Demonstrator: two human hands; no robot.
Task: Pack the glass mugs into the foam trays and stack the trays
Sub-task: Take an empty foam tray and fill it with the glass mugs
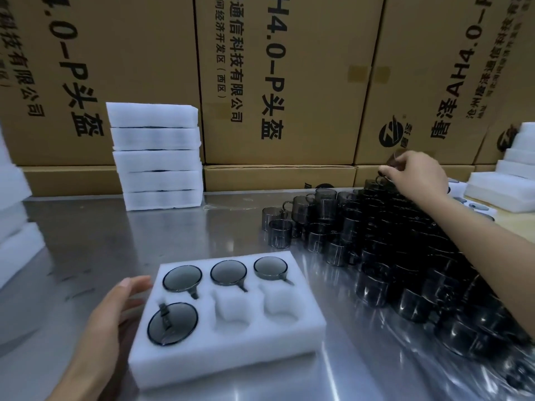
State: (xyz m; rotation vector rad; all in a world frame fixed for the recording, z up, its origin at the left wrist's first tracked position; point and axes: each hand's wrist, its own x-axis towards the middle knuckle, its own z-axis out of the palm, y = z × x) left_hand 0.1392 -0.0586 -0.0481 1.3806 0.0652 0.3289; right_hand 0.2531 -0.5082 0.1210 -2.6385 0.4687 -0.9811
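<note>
Nearest tray: white rectangular foam tray [228, 347] with six round pockets, lying flat on the brushed steel table [95, 250] just below the camera.
Tray contents: four smoked grey glass mugs [182, 278] sit in pockets, seen from above — three across the far row, one in the near left pocket; the near middle and near right pockets are empty.
Left hand: the left hand [115, 316] rests against the tray's left edge with fingers straight and relaxed, holding nothing — probably steadying the tray so it does not slide.
Right hand: the right hand [417, 173] reaches over the far end of the loose mugs, fingers curled round a mug at the top of the pile; motion blur hides the exact hold.
Loose mugs: a crowded heap of dark glass mugs [411, 256] stands to the right of the tray, within easy reach.
Packed stack: five white foam trays [157, 157] are piled at the back of the table, against printed brown cardboard cartons [289, 82].
Spare foam: more white foam pieces [503, 180] sit at the far right.
Progress: two pockets remain before this tray can join the stack.
</note>
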